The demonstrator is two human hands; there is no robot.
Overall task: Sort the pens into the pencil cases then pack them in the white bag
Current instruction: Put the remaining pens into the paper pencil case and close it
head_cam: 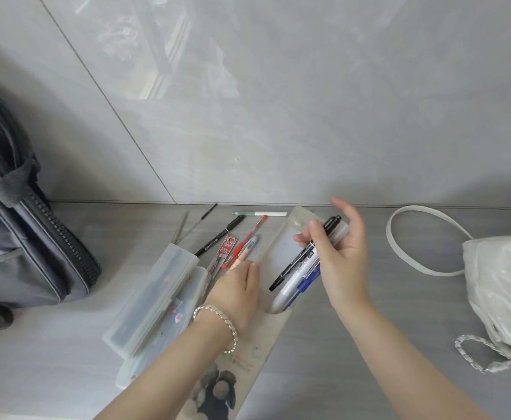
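Note:
A long translucent pencil case lies open on the grey table, with a white pen and a blue pen sticking out of it. My right hand pinches a black marker above that case. My left hand holds the case's left edge, fingers curled, beside a red pen and a clear-barrelled pen. A hard clear case lies to the left on another clear case. The white bag sits at the right.
More pens lie near the wall: a black marker, a white-and-green pen, thin refills and a red refill pack. A dark grey backpack stands at the left. The bag's strap loops over the table.

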